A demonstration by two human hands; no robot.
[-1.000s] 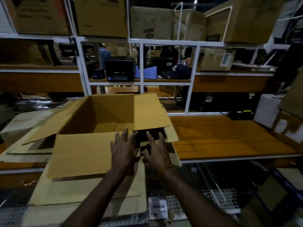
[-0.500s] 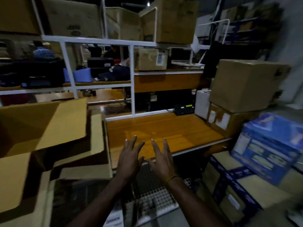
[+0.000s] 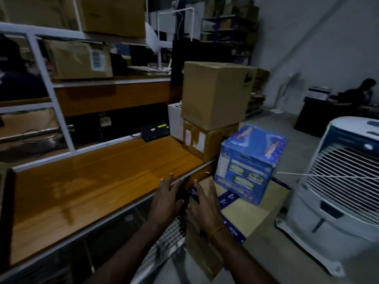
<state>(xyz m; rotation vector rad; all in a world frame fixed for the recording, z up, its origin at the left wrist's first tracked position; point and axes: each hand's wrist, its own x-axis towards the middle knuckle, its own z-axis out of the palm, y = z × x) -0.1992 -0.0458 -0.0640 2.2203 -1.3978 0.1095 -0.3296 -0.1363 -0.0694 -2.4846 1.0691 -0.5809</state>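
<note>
Swept rightward along the counter [image 3: 92, 181], left hand [image 3: 167, 201] and right hand [image 3: 205, 208] side by side, fingers spread, holding nothing, blue box [image 3: 246, 167] just ahead.

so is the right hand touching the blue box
Cannot tell: head view shows the right hand with fingers ending beside the blue box, no plain gap or contact.

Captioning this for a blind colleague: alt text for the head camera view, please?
Two open, empty hands, left hand and right hand, reach forward over the edge of a wooden shelf toward a blue box on flattened cardboard. At the shelf's end sit stacked brown cartons; a white air cooler stands right.
</note>
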